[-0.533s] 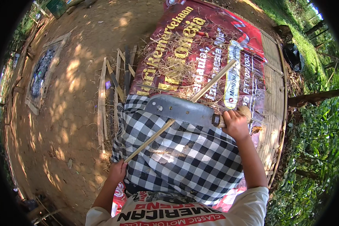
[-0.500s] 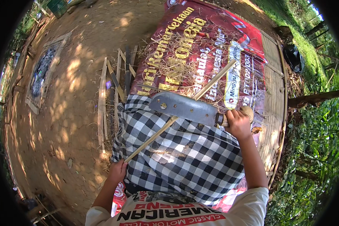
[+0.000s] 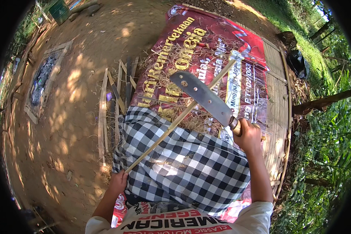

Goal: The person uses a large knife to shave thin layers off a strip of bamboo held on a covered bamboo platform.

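Observation:
My right hand (image 3: 247, 135) grips the wooden handle of a broad machete (image 3: 202, 96), its dark blade pointing up and left with a few holes in it. Beneath the blade passes a long, pale bamboo strip (image 3: 154, 146), slanting from lower left to upper right. The strip's lower end is in my closed left hand (image 3: 119, 181). A black-and-white checkered cloth (image 3: 191, 167) covers my lap under the strip. Whether the blade touches the strip, I cannot tell.
A dark red printed banner (image 3: 160, 76), strewn with curly shavings (image 3: 179, 64), lies over a bamboo platform (image 3: 277, 101). Several bamboo strips (image 3: 102, 117) lie to the left beside it. Further left, a framed ash pit (image 3: 43, 80) sits on the dirt ground. Green plants grow at right.
The machete has swung so its tip points further up and away, and its blade now crosses the strip higher up. My left hand still holds the strip's lower end.

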